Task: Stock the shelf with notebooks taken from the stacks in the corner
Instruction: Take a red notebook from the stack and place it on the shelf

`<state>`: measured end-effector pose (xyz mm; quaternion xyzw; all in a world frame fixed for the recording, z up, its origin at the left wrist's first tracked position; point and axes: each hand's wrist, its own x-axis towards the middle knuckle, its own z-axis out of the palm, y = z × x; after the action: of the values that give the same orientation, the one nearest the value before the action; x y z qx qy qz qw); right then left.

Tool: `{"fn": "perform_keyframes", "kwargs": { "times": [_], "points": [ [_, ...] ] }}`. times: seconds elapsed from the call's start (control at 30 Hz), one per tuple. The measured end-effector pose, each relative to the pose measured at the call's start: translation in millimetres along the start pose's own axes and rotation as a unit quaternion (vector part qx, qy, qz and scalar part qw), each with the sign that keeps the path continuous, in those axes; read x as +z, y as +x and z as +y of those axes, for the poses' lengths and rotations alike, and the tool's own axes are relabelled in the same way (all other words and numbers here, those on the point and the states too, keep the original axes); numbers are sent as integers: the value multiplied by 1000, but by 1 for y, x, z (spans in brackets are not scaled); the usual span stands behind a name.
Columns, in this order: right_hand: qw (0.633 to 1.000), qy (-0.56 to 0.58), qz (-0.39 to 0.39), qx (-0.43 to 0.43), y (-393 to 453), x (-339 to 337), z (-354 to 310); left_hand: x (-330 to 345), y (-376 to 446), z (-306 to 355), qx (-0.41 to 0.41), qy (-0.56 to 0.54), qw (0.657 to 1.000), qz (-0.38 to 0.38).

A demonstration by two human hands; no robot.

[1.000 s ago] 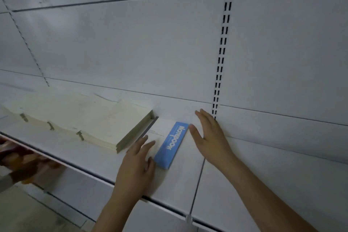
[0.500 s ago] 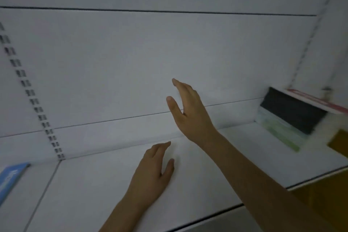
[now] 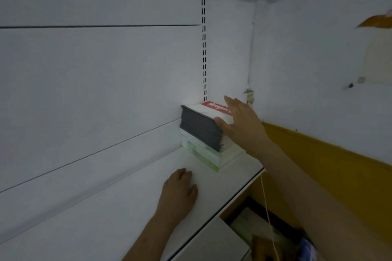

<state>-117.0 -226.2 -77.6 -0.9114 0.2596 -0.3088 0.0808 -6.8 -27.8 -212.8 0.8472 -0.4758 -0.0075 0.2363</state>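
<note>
The right hand point(image 3: 240, 122) reached over the stack of notebooks point(image 3: 203, 133) in the corner of the white shelf point(image 3: 131, 207), fingers point(image 3: 230, 101) spread wide and straight, thumb beside the stack's near upper edge; whether they touched the top cover could not be told. Under those fingers lay the top notebook point(image 3: 216, 108), white with a red band. Below it ran dark-edged notebooks, then pale green ones reaching down to the shelf. The left hand point(image 3: 179, 189) rested on the shelf, well short of the stack, fingers point(image 3: 186, 174) loosely curled and holding nothing. A slotted upright point(image 3: 204, 48) rose behind the stack.
</note>
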Motion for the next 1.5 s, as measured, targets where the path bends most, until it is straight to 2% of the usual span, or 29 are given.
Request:
{"fn": "perform_keyframes", "kwargs": {
  "times": [0.07, 0.13, 0.2, 0.27, 0.3, 0.33, 0.4, 0.43, 0.47, 0.5, 0.53, 0.6, 0.63, 0.7, 0.77, 0.8, 0.9, 0.97, 1.1, 1.17, 1.23, 1.3, 1.33, 1.37, 1.43, 1.5],
  "points": [
    [994, -62, -57, -67, -6, 12, 21, 11, 4, -3, 3, 46, 999, 7],
    [985, -101, -54, -132, -12, 22, 32, 12, 6, -8, -3, -8, 1000, 25],
    [990, 0, 40, -134, -21, 27, 27, 3, 1, -7, -22, -124, 991, 45],
    [980, 122, 111, -114, -31, 30, 11, -11, -1, 1, -59, -278, 956, 69],
    [975, 136, 131, -120, -39, 32, 2, -19, -1, 7, -74, -381, 920, 59],
    [969, 129, 151, -145, -47, 34, -7, -27, -1, 15, -88, -500, 861, 40],
    [957, 83, 170, -222, -67, 42, -23, -40, 0, 16, -109, -708, 698, 10],
    [948, 44, 159, -271, -78, 47, -29, -47, -3, 17, -110, -770, 629, 4],
    [937, 4, 127, -325, -90, 53, -36, -54, -7, 19, -113, -802, 586, 8],
    [925, -34, 67, -372, -101, 59, -43, -59, -11, 19, -123, -816, 564, 24],
    [912, -59, 4, -406, -109, 64, -47, -62, -14, 18, -145, -810, 567, 49],
    [900, -60, -51, -429, -112, 68, -44, -66, -15, 14, -187, -767, 607, 90],
    [905, -41, -41, -421, -107, 67, -39, -67, -15, 12, -203, -748, 624, 104],
    [930, 20, 44, -364, -89, 55, -30, -67, -13, 10, -223, -723, 639, 138],
    [955, 60, 142, -255, -64, 39, -20, -69, -13, 11, -243, -706, 647, 155],
    [967, 55, 155, -193, -52, 32, -14, -69, -13, 12, -249, -703, 649, 151],
    [994, 16, 78, -79, -25, 30, 6, -66, -13, 18, -254, -708, 649, 116],
    [992, 67, 89, -67, -25, 35, 10, -62, -12, 20, -259, -710, 646, 107],
    [964, 165, 192, -84, -42, 36, -6, -57, -9, 18, -254, -716, 641, 106],
    [944, 168, 250, -133, -56, 37, -18, -57, -8, 21, -259, -733, 620, 104],
    [931, 109, 281, -208, -77, 49, -33, -61, -5, 19, -241, -754, 606, 83],
    [925, 58, 244, -285, -100, 78, -47, -63, -3, 19, -150, -836, 527, 31],
    [923, 40, 199, -328, -111, 95, -52, -64, -4, 17, -144, -852, 502, 19],
    [920, 17, 137, -367, -120, 108, -55, -62, -4, 10, -158, -833, 530, 35],
    [924, -25, 21, -381, -125, 118, -57, -59, -4, 0, -230, -733, 634, 84],
    [937, 4, 10, -348, -116, 108, -51, -56, -4, -3, -237, -706, 662, 85]
  ]
}}
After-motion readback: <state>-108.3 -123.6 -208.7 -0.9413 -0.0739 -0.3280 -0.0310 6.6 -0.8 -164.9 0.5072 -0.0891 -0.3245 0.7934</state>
